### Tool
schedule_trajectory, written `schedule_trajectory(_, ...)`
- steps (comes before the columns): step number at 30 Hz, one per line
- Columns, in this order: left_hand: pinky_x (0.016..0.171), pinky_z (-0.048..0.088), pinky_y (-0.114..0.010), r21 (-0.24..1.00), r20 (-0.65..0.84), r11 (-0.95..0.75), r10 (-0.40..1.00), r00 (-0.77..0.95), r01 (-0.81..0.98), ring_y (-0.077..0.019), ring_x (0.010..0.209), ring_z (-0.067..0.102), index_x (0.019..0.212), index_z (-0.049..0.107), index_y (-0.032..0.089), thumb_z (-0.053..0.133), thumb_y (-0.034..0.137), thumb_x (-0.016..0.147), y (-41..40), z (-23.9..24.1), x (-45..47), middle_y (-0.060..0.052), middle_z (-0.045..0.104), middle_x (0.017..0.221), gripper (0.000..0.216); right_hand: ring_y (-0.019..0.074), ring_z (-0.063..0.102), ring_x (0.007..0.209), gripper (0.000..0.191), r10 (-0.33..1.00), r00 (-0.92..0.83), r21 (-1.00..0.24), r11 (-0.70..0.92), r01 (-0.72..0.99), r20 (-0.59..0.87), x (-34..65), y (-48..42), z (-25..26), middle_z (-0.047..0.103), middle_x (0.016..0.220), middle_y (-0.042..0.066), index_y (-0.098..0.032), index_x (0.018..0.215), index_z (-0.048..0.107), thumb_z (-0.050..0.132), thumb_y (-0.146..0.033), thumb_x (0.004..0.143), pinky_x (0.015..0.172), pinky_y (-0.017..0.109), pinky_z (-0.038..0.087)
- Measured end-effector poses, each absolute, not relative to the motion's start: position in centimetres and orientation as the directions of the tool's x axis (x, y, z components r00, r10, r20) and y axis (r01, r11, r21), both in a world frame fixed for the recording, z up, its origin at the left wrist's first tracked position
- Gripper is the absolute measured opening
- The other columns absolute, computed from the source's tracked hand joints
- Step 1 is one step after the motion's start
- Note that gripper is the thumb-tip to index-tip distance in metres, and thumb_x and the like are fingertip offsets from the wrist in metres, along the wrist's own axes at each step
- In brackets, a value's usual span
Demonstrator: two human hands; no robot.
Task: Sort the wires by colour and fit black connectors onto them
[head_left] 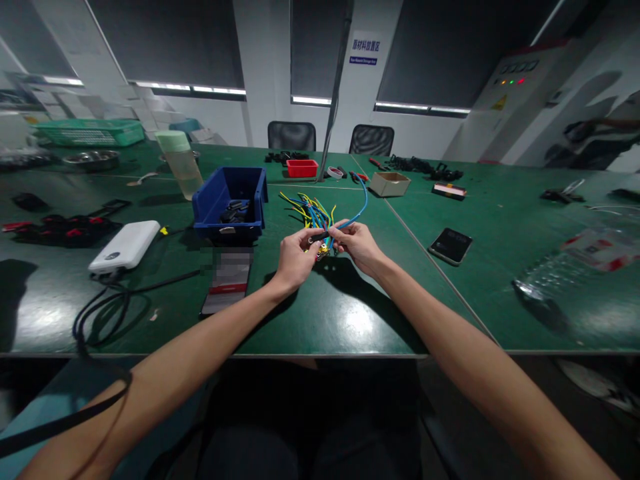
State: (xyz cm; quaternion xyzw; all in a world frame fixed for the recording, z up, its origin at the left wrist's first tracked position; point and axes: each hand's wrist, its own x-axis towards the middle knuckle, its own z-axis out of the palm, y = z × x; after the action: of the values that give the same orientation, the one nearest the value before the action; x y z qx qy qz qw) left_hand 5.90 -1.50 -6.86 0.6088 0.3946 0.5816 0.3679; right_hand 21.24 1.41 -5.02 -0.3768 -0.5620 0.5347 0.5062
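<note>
Blue wire curves from right hand, angled toward left hand.

Smooth, plastic-looking insulation covers the wires; the desk is smooth and glossy. The bin looks plastic, the clear bottle glossy ridged plastic, the box matt cardboard, the chair back mesh.

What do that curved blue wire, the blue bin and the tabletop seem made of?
Blue wire: probably smooth plastic sheathing, evenly coloured; core hidden.
Blue bin: likely moulded plastic, satin, with thick one-colour walls.
Tabletop: glossy and green, reflecting light; paint or laminate, I can't tell.
</note>
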Motion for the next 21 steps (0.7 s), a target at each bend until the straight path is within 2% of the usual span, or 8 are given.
schedule_trajectory(8,0.078,0.053,-0.031,0.868,0.472,-0.471,0.881,0.028,0.157,-0.0189,0.084,0.066,0.102,0.070,0.018,0.062,0.018,0.077,-1.61,-6.92,5.70,-0.008,0.071,0.097,0.026,0.0077,0.049,0.049,0.034,0.960,-0.162,-0.973,0.222,-0.066,0.230,21.10,1.43,-5.16,0.056,0.057,-0.002,-0.016,0.076,0.061,0.077,-0.044,0.063,0.042,0.019,0.034)
schedule_trajectory(16,0.089,0.051,-0.034,0.859,0.484,-0.489,0.872,0.075,0.152,-0.0195,0.093,0.066,0.104,0.069,0.017,0.057,0.012,0.079,-1.31,-7.29,5.79,-0.008,0.070,0.103,0.029,0.0076,0.046,0.043,0.032,0.939,-0.134,-0.945,0.324,0.038,0.317,21.22,1.86,-5.43,0.055,0.056,-0.003,-0.017,0.080,0.059,0.074,-0.043,0.066,0.042,0.021,0.036)
schedule_trajectory(21,0.086,0.052,-0.032,0.869,0.434,-0.439,0.898,0.076,0.228,-0.0189,0.090,0.067,0.102,0.068,0.016,0.055,0.016,0.081,-0.89,-7.60,5.68,-0.008,0.071,0.100,0.025,0.0083,0.048,0.043,0.032,0.906,-0.161,-0.903,0.413,0.123,0.392,21.62,2.28,-5.73,0.055,0.057,-0.003,-0.016,0.088,0.059,0.070,-0.040,0.071,0.041,0.020,0.036)
